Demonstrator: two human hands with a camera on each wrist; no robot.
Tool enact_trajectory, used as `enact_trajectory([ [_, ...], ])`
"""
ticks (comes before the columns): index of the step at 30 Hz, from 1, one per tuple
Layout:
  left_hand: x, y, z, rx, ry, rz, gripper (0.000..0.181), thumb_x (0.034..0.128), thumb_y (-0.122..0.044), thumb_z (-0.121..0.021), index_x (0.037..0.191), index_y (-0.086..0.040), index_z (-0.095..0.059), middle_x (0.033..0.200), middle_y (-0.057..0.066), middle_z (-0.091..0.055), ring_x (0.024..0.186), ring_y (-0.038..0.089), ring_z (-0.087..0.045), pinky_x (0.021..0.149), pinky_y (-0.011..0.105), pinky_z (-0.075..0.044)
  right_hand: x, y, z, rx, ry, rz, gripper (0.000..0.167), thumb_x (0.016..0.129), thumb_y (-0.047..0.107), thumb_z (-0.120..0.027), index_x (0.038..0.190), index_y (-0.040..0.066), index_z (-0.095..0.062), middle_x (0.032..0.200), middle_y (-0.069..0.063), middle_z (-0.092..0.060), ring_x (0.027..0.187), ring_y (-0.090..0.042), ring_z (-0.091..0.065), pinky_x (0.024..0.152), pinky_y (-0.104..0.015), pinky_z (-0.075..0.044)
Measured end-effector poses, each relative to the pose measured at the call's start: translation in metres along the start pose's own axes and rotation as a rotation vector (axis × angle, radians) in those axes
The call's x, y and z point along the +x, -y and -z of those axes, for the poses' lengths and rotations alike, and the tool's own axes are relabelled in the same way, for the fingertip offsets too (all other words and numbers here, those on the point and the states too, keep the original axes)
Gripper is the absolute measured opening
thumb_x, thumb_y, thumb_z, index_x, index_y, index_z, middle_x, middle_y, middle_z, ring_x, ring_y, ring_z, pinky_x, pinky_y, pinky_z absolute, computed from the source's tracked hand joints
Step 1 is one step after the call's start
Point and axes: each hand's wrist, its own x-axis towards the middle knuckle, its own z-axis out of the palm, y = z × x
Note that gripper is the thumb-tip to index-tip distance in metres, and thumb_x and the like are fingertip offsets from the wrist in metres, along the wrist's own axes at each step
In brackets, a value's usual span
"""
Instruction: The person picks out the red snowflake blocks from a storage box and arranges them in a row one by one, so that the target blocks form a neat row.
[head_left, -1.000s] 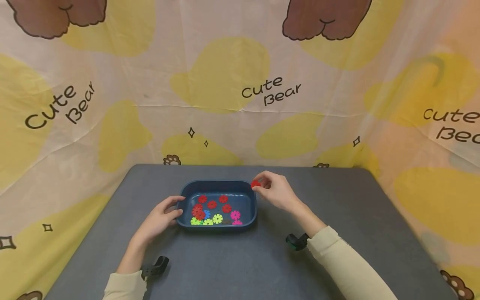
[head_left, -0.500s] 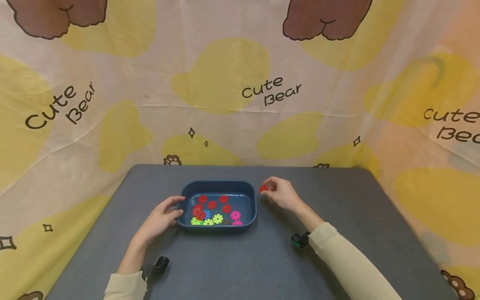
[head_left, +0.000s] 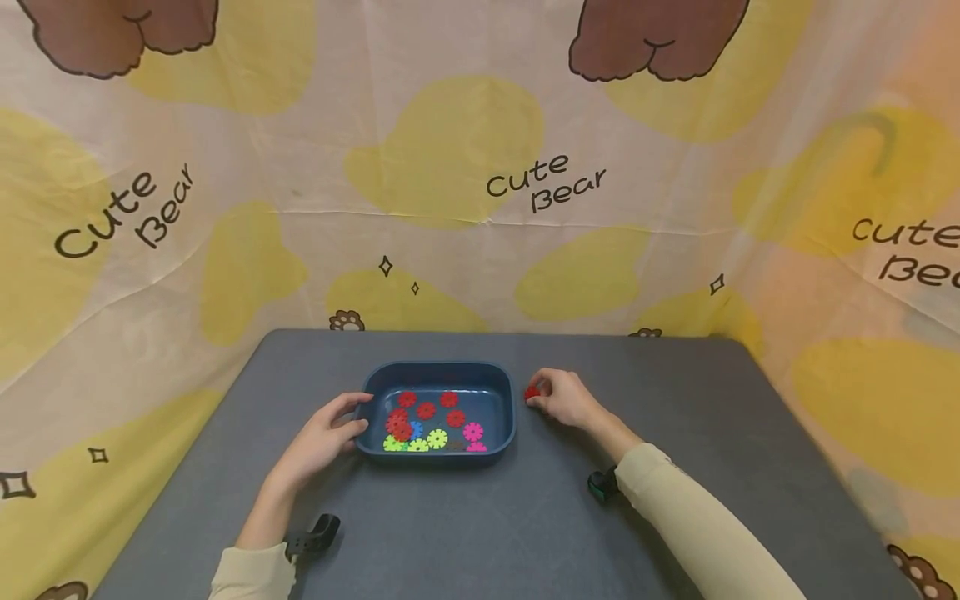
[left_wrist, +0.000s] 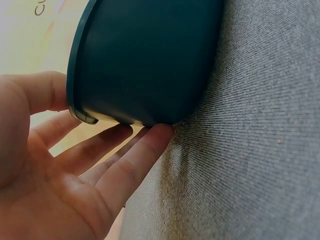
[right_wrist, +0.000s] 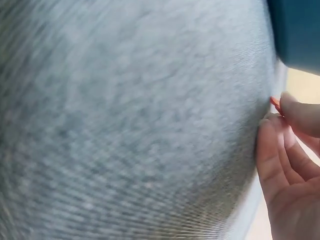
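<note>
A blue tray [head_left: 438, 457] stands on the table with several notched plastic snowflake discs inside: red discs [head_left: 426, 410], yellow-green discs [head_left: 437, 438], pink discs [head_left: 472, 431] and a blue disc [head_left: 417, 430]. At the tray's left end my left hand [head_left: 324, 433] holds it, one digit at the rim and other fingertips against the outer wall in the left wrist view. Right of the tray, my right hand [head_left: 566, 400] pinches a red snowflake disc [head_left: 532, 392] between thumb and fingers, low over the table. Only the disc's edge [right_wrist: 274, 103] shows in the right wrist view.
The grey table [head_left: 465, 533] extends around the tray, its back edge near a printed cloth backdrop [head_left: 450, 167]. Black wrist devices [head_left: 313, 535] sit by both sleeves. The tray's right wall is close to my right hand.
My right hand has moved from the tray's back right rim, right and toward me, down to the table beside the tray, carrying the red snowflake disc. My left hand keeps its place.
</note>
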Motion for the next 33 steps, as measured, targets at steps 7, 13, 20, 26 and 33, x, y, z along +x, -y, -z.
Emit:
enact_trajectory([
  [7,-0.001,-0.001,-0.001,0.006,-0.005,0.007,0.047,0.1026,-0.018,-0.058,0.148,-0.012,-0.047,0.158,0.027,-0.03,0.136,0.047,-0.046,0.096,0.052,-0.053,0.001,-0.005,-0.001,-0.097,0.01,0.015,0.023,0.09,0.018,-0.078,0.109,0.007,-0.071,0.077,0.003,-0.061,0.069,-0.013,-0.056,0.064,-0.03,-0.049],
  [13,0.0,-0.001,-0.001,0.016,-0.003,0.005,0.048,0.1026,-0.017,-0.057,0.149,-0.01,-0.047,0.157,0.028,-0.03,0.136,0.047,-0.047,0.096,0.051,-0.053,-0.001,-0.004,0.008,-0.069,0.012,-0.017,0.023,0.092,0.02,-0.077,0.109,0.006,-0.071,0.079,0.0,-0.062,0.068,-0.015,-0.056,0.063,-0.031,-0.049],
  [20,0.0,-0.003,-0.001,0.022,-0.003,0.005,0.047,0.1028,-0.017,-0.057,0.149,-0.011,-0.047,0.158,0.028,-0.031,0.135,0.046,-0.048,0.095,0.051,-0.054,-0.005,0.003,0.02,0.007,-0.026,0.034,0.021,0.096,0.016,-0.071,0.111,0.002,-0.071,0.083,-0.001,-0.065,0.064,-0.015,-0.057,0.061,-0.033,-0.05],
  [26,-0.003,-0.004,0.0,0.003,-0.004,-0.015,0.047,0.1029,-0.015,-0.057,0.148,-0.008,-0.046,0.158,0.029,-0.029,0.136,0.046,-0.047,0.095,0.051,-0.054,-0.011,0.026,0.027,0.067,-0.066,0.083,0.022,0.095,0.019,-0.072,0.111,0.003,-0.072,0.088,0.0,-0.068,0.075,-0.016,-0.06,0.066,-0.033,-0.052],
  [33,-0.002,-0.004,0.0,0.009,0.001,-0.024,0.047,0.103,-0.015,-0.057,0.148,-0.008,-0.046,0.157,0.029,-0.03,0.135,0.046,-0.048,0.095,0.05,-0.054,-0.019,0.057,0.027,0.106,-0.103,0.13,0.019,0.094,0.02,-0.074,0.108,0.007,-0.074,0.086,0.001,-0.069,0.077,-0.016,-0.062,0.068,-0.033,-0.053],
])
